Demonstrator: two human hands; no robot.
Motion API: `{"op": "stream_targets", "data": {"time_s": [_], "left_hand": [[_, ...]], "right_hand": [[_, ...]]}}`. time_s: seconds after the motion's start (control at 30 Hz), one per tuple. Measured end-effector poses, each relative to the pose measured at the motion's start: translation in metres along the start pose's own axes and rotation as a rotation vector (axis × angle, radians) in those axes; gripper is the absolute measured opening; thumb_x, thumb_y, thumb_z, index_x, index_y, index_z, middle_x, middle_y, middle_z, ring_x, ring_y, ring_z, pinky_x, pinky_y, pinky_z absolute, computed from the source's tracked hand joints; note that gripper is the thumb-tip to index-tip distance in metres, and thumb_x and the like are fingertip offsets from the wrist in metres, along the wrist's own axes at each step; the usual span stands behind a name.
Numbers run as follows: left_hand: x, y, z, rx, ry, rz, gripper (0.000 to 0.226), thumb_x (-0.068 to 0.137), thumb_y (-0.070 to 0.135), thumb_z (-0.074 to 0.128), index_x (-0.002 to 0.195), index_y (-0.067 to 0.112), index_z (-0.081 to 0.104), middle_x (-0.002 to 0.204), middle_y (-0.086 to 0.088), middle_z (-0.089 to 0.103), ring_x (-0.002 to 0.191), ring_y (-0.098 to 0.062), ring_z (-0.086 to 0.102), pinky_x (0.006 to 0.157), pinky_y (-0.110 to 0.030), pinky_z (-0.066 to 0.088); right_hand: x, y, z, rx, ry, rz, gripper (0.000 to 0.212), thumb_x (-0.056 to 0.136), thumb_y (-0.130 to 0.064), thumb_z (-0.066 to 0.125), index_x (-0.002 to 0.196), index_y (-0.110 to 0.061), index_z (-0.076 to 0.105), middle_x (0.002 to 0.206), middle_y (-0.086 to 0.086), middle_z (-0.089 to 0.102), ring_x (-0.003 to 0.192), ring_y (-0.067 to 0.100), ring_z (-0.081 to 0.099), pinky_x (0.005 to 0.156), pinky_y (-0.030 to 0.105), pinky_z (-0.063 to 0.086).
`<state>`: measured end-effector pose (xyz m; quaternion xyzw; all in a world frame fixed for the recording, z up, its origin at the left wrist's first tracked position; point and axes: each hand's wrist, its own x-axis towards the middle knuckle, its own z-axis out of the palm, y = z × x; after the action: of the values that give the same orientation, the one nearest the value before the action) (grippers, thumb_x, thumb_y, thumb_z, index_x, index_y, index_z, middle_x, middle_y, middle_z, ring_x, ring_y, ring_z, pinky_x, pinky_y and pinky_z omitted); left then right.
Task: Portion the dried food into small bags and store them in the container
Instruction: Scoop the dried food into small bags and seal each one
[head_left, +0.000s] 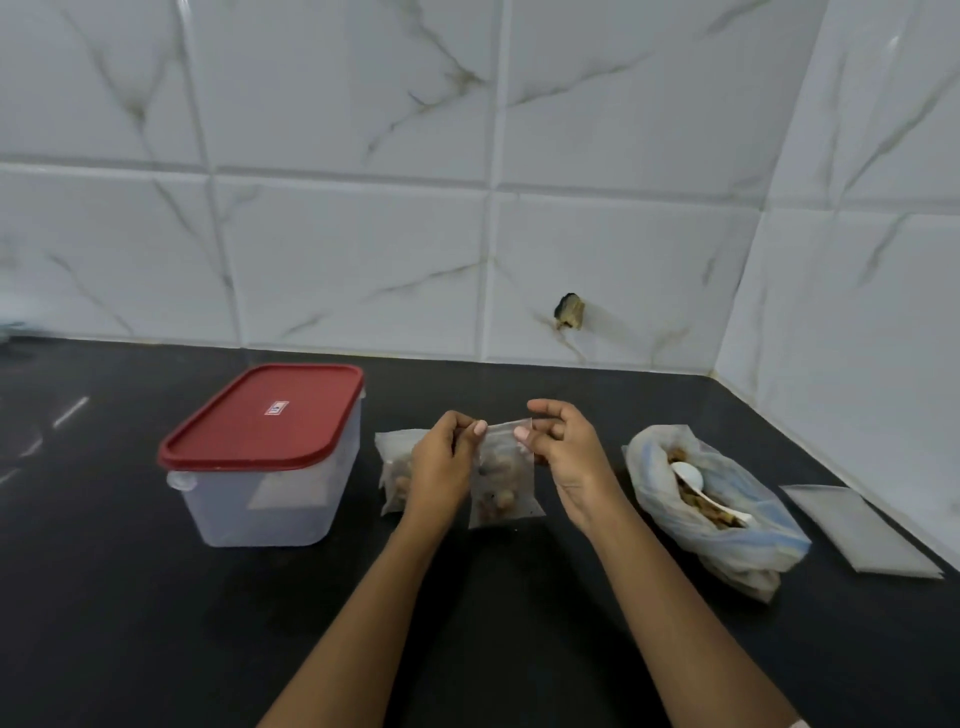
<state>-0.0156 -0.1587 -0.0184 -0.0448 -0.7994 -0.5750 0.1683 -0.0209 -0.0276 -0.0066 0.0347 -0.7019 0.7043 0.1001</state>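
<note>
At the bench (156, 623), beside the lidded container (265, 488), the left hand (441, 460) and right hand (563, 454) pinch the small bag (504, 486) by its top; each grip should press evenly along the seal.

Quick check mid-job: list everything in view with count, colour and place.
container: one, clear with red lid on, left of counter
held small bag: one, clear, filled, centre
second small bag: one, clear, filled, right of container
bulk bag: one, whitish-blue, open, right
spoon: one, white, inside bulk bag
empty bags: flat stack, greyish, far right
counter: one, black, underneath
left hand: pinches held small bag's top
right hand: pinches held small bag's top
</note>
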Motion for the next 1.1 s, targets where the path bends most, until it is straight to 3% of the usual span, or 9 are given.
{"op": "stream_targets", "data": {"time_s": [0.13, 0.23, 0.3, 0.4, 0.57, 0.7, 0.87, 1.03, 1.1], "left_hand": [[0.000, 0.004, -0.001, 0.079, -0.038, -0.033, 0.018, 0.094, 0.036, 0.049, 0.092, 0.018, 0.053, 0.078, 0.008, 0.055, 0.072, -0.004, 0.052, 0.058, -0.017, 0.036], [-0.001, 0.004, -0.001, 0.130, -0.070, 0.009, 0.019, 0.096, 0.031, 0.045, 0.087, 0.017, 0.054, 0.079, 0.005, 0.055, 0.078, -0.011, 0.053, 0.061, -0.020, 0.037], [-0.002, 0.004, -0.001, 0.136, -0.038, 0.016, 0.017, 0.097, 0.027, 0.045, 0.088, 0.018, 0.056, 0.083, 0.006, 0.055, 0.082, -0.010, 0.052, 0.065, -0.021, 0.038], [-0.001, 0.005, -0.004, 0.179, 0.009, 0.039, 0.015, 0.096, 0.023, 0.046, 0.089, 0.016, 0.058, 0.088, 0.005, 0.055, 0.085, -0.009, 0.051, 0.073, -0.023, 0.037], [-0.003, 0.004, -0.005, 0.218, 0.029, 0.086, 0.017, 0.096, 0.020, 0.047, 0.092, 0.011, 0.060, 0.089, 0.004, 0.053, 0.089, -0.009, 0.048, 0.075, -0.021, 0.033], [-0.006, 0.003, -0.002, 0.146, 0.009, 0.050, 0.015, 0.097, 0.023, 0.046, 0.092, 0.016, 0.057, 0.084, 0.008, 0.053, 0.085, -0.008, 0.050, 0.066, -0.015, 0.037], [-0.006, 0.002, -0.006, 0.162, 0.001, 0.016, 0.018, 0.096, 0.025, 0.047, 0.100, 0.012, 0.059, 0.093, 0.002, 0.057, 0.090, -0.009, 0.052, 0.075, -0.022, 0.041], [-0.009, 0.003, -0.008, 0.078, -0.058, 0.015, 0.015, 0.094, 0.025, 0.050, 0.103, 0.017, 0.060, 0.099, 0.003, 0.058, 0.094, -0.008, 0.054, 0.079, -0.022, 0.046], [-0.009, 0.003, -0.009, 0.018, -0.068, 0.005, 0.009, 0.093, 0.023, 0.053, 0.098, 0.020, 0.060, 0.098, 0.005, 0.059, 0.092, -0.006, 0.054, 0.079, -0.021, 0.047]], "right_hand": [[-0.001, 0.004, 0.001, 0.086, 0.072, -0.001, 0.032, 0.086, 0.004, 0.057, 0.115, -0.009, 0.053, 0.086, 0.002, 0.059, 0.083, 0.013, 0.058, 0.083, 0.030, 0.049], [-0.001, 0.006, -0.001, 0.144, 0.103, 0.023, 0.029, 0.087, 0.005, 0.055, 0.113, -0.006, 0.053, 0.083, 0.003, 0.058, 0.079, 0.012, 0.057, 0.074, 0.026, 0.048], [-0.003, 0.008, -0.001, 0.126, 0.070, 0.029, 0.020, 0.087, 0.003, 0.056, 0.104, -0.008, 0.056, 0.083, 0.004, 0.058, 0.077, 0.013, 0.057, 0.068, 0.024, 0.048], [-0.006, 0.008, 0.000, 0.079, -0.001, 0.053, 0.006, 0.088, -0.006, 0.059, 0.086, -0.011, 0.060, 0.084, 0.005, 0.061, 0.079, 0.016, 0.059, 0.072, 0.029, 0.051], [-0.005, 0.008, 0.001, -0.083, 0.028, 0.023, 0.016, 0.089, -0.005, 0.057, 0.074, -0.012, 0.060, 0.077, 0.003, 0.059, 0.077, 0.015, 0.056, 0.066, 0.023, 0.047], [-0.005, 0.008, 0.001, -0.097, 0.053, 0.028, 0.012, 0.090, -0.009, 0.057, 0.079, -0.011, 0.062, 0.079, 0.003, 0.061, 0.080, 0.016, 0.057, 0.069, 0.025, 0.048], [-0.010, 0.005, 0.002, 0.019, -0.087, 0.076, 0.008, 0.089, -0.013, 0.059, 0.089, -0.007, 0.064, 0.085, 0.006, 0.065, 0.084, 0.016, 0.061, 0.071, 0.024, 0.049], [-0.009, 0.008, 0.006, -0.022, 0.023, 0.088, 0.008, 0.088, -0.011, 0.060, 0.084, -0.007, 0.065, 0.086, 0.009, 0.065, 0.088, 0.022, 0.061, 0.080, 0.033, 0.050], [-0.008, 0.008, 0.005, -0.049, 0.053, 0.095, 0.008, 0.087, -0.010, 0.061, 0.080, -0.009, 0.065, 0.086, 0.008, 0.065, 0.088, 0.021, 0.061, 0.075, 0.029, 0.050]]}}
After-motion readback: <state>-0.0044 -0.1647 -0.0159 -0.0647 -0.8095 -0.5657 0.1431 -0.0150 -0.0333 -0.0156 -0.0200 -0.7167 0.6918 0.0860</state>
